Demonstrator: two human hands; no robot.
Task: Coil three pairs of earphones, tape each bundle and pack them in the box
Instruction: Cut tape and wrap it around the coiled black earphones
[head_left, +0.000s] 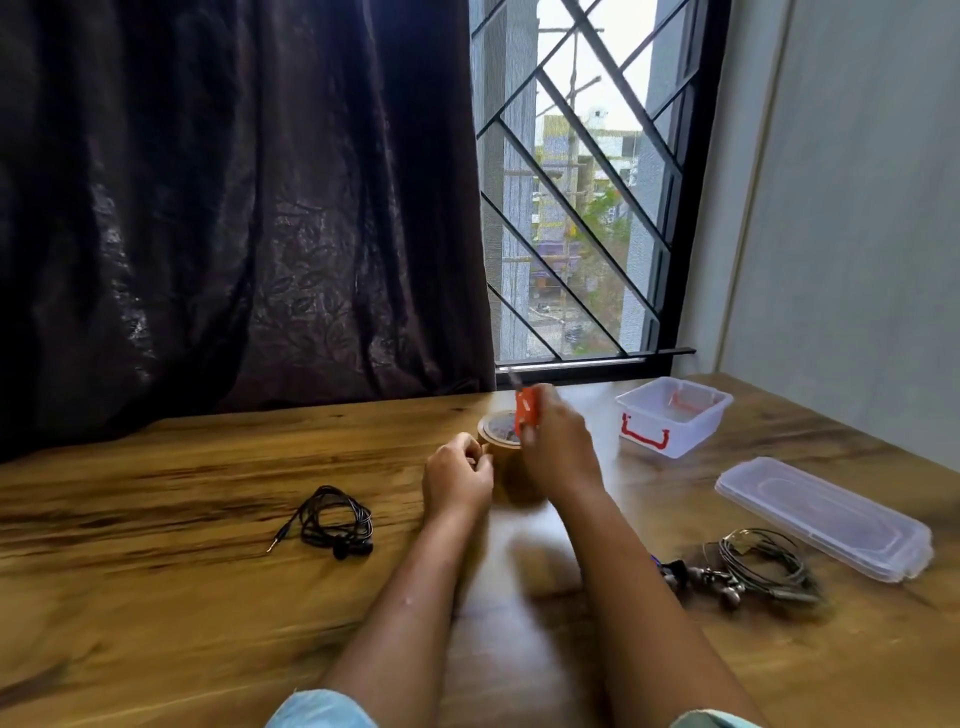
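A roll of brown tape (498, 441) stands on the wooden table (182, 571) at its middle. My left hand (457, 475) is closed against the roll's left side, pinching at the tape. My right hand (553, 447) holds an orange-handled cutter (525, 408), blade up, just above the roll. A coiled pair of black earphones (335, 519) lies to the left. Two more pairs, one dark (691, 571) and one grey (763, 561), lie tangled at the right. The clear plastic box (672, 423) with red clips stands open at the back right.
The box's clear lid (826, 517) lies flat at the right, beside the grey earphones. A dark curtain (234, 208) hangs behind the table's far edge, and a barred window (582, 182) is at the back right. A pale wall runs along the right.
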